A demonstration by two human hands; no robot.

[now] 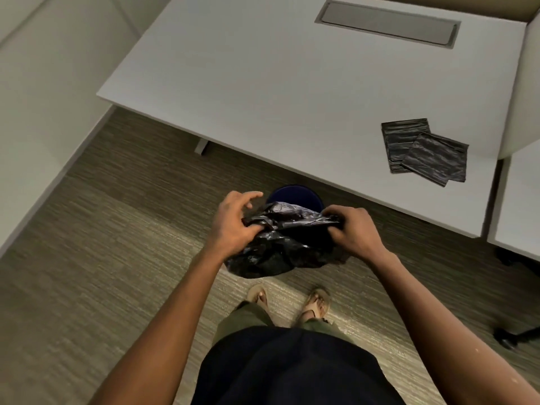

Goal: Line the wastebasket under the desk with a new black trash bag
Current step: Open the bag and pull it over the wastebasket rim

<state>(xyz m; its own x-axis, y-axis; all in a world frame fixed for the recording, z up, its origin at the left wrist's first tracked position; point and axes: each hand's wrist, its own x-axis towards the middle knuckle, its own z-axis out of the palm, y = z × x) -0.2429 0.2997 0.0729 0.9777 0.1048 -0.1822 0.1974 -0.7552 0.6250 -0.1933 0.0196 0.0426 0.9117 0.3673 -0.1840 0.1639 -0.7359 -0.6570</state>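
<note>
A crumpled black trash bag (287, 244) hangs between my two hands above the carpet. My left hand (233, 222) pinches its left top edge, with the index finger lifted. My right hand (350, 226) grips the right top edge in a closed fist. Just beyond the bag, a dark blue wastebasket (295, 195) stands on the floor at the desk's front edge; only the far part of its rim shows, the rest is hidden by the bag.
A white desk (263, 83) fills the upper view, with a grey cable hatch (387, 23) at the back. Two folded black bags (423, 152) lie near its right front corner. A chair base (514, 334) sits at right. My sandalled feet (289, 302) stand on striped carpet.
</note>
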